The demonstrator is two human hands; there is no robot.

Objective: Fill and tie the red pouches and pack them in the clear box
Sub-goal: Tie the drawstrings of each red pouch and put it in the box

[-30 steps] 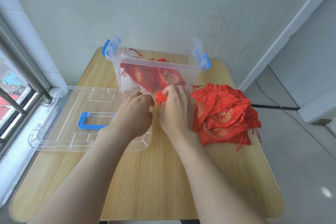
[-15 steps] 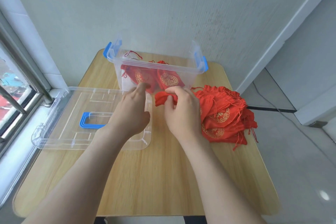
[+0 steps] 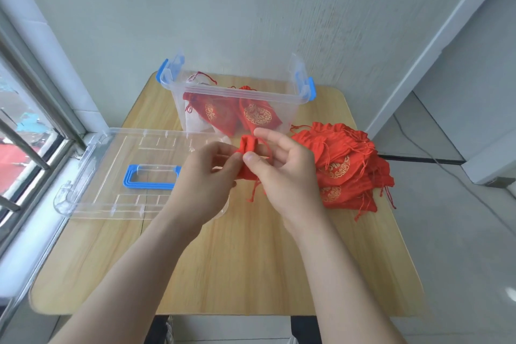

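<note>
Dangling cords (image 3: 253, 191) below scrunched red pouch (image 3: 247, 146)

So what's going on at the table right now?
A person holds one red pouch above the wooden table. The left hand pinches it from one side, and the right hand from the other with thumb and forefinger. Some packed pouches lie in the clear box. Its lid lies to the left. A pile of pouches waits on the right.

A wooden table (image 3: 237, 274) stood against a white wall (image 3: 251, 8). A barred window (image 3: 25, 148) was located at left, above a grey floor (image 3: 446, 246).
</note>
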